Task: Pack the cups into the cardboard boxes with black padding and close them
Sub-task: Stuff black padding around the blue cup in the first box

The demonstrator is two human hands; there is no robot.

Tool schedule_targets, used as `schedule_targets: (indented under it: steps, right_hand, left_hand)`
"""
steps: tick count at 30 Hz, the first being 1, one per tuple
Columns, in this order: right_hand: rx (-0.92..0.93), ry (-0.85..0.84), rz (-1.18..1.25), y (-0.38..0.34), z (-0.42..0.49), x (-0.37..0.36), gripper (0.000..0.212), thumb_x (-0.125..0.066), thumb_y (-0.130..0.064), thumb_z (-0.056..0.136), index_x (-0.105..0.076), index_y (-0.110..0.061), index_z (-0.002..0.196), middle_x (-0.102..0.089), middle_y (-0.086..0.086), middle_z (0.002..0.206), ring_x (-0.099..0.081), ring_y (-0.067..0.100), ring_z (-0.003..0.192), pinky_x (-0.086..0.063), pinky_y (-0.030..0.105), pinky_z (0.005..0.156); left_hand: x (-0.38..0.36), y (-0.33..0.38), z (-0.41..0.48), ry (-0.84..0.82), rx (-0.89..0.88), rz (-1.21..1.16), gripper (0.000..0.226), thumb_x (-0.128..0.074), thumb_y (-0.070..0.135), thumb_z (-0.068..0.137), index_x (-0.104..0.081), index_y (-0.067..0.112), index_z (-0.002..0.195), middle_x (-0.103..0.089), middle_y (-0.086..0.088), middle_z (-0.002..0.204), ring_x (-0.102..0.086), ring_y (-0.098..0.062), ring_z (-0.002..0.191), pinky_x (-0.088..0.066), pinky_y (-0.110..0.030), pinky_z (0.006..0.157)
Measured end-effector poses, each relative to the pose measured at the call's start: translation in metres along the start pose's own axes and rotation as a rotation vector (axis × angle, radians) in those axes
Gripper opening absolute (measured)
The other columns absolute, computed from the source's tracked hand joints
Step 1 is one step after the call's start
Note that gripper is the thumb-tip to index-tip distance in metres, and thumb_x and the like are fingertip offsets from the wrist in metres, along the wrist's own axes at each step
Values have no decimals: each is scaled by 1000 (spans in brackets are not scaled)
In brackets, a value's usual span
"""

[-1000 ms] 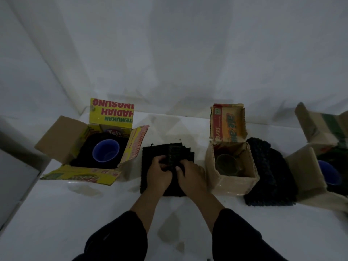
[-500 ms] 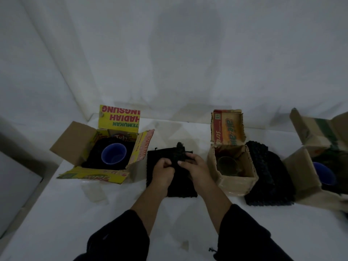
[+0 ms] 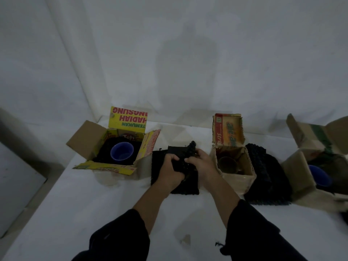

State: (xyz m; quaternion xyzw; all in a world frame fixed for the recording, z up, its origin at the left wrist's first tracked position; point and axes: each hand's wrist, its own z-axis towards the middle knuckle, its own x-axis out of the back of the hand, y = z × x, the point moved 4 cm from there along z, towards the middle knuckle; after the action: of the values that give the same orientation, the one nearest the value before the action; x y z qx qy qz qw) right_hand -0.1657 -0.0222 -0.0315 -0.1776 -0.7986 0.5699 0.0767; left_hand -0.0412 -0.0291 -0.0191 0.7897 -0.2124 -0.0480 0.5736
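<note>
Fingers [image 3: 172, 157] of the left hand [image 3: 170, 171] and of the right hand [image 3: 203, 164] curl tightly round a bunched piece of knobbly black padding [image 3: 190, 150], gripping it between them at the frame's centre. Its lower part is hidden behind the knuckles. Dark sleeves [image 3: 122, 236] run off the bottom edge. Under the hands, flat black padding sheets [image 3: 186, 189] lie on the white table [image 3: 75, 213]; how many is hard to tell in the dim light. Just right of the hands stands a small brown cardboard box [image 3: 237, 180], its lid flap raised, with a murky glass cup [image 3: 225, 163] inside. A heap of black padding [image 3: 267, 178] lies against its right side. At the right edge a larger brown cardboard box [image 3: 299, 166] is cut off by the frame, and a second blue cup [image 3: 320, 175] shows only partly behind its flap. Left of centre, an open yellow printed cardboard box [image 3: 120, 168] holds an upright blue round cup [image 3: 122, 151] ringed by black padding. Beyond everything rises a plain white wall [image 3: 188, 53].
</note>
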Motion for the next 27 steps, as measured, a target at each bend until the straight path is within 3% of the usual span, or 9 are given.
schedule_targets:
  steps: [4, 7, 9, 12, 16, 19, 22, 24, 27]
  right_hand:
    - [-12, -134, -135, -24, -3, 3, 23, -59, 7, 80, -61, -9, 97, -64, 16, 97, -62, 32, 94, -51, 39, 80]
    - [29, -250, -115, -45, -6, 0, 23, -57, 15, 79, -58, -8, 80, -60, 13, 83, -60, 28, 77, -50, 28, 57]
    - [49, -280, -56, -58, -6, -2, 26, -56, 17, 79, -54, -8, 73, -57, 13, 78, -60, 26, 69, -49, 27, 48]
    - [75, -342, 8, -76, -8, -15, 22, -55, 15, 81, -54, -7, 81, -61, 15, 82, -66, 25, 67, -56, 30, 50]
    - [83, -436, 41, -94, -10, -49, 29, -56, 13, 83, -53, -4, 106, -64, 17, 90, -69, 27, 73, -59, 34, 55]
    - [109, -411, -49, -102, -7, -77, 34, -59, 11, 82, -54, 0, 114, -64, 14, 92, -68, 22, 73, -57, 29, 51]
    - [135, -406, -143, -105, -1, -105, 32, -61, 11, 81, -55, 1, 111, -65, 14, 89, -67, 21, 68, -51, 26, 47]
    - [148, -418, -186, -105, 3, -123, 31, -62, 12, 81, -54, -9, 102, -67, 14, 87, -68, 22, 66, -51, 28, 48]
    - [160, -422, -242, -101, 8, -148, 44, -62, 11, 81, -55, -16, 116, -70, 11, 91, -69, 27, 73, -56, 32, 55]
  left_hand:
    - [8, 20, -12, -29, -195, 152, 48, -51, -15, 75, -35, 19, 105, -45, 2, 95, -51, -14, 81, -45, -28, 59]
    - [20, 41, -22, -5, -315, 180, 52, -53, -11, 80, -30, 19, 117, -51, 1, 93, -55, -16, 79, -45, -18, 56]
    - [30, 54, -26, 0, -324, 154, 60, -55, -6, 83, -26, 20, 128, -51, 5, 96, -53, -5, 75, -43, -10, 51]
    - [48, 64, -24, -10, -253, 23, 71, -66, -1, 80, -29, 21, 136, -40, 5, 122, -46, -7, 101, -46, -17, 77]
    - [78, 68, -19, -44, -137, 16, 62, -74, 5, 77, -44, 20, 129, -54, -5, 125, -52, -22, 117, -47, -39, 98]
    - [111, 77, -14, 33, -135, 124, 53, -68, -2, 80, -49, 10, 127, -58, -5, 106, -56, -22, 104, -51, -26, 77]
    - [145, 79, -10, -35, -118, 60, 33, -56, -15, 84, -48, 7, 108, -54, -5, 89, -56, -17, 79, -49, -11, 58]
    - [168, 74, -6, -49, -71, -28, 33, -53, -20, 83, -45, 11, 90, -57, -14, 93, -61, -21, 71, -56, -22, 60]
    - [200, 68, 3, -20, -59, -101, 42, -52, -26, 79, -42, 15, 78, -57, -15, 94, -62, -28, 73, -58, -33, 63]
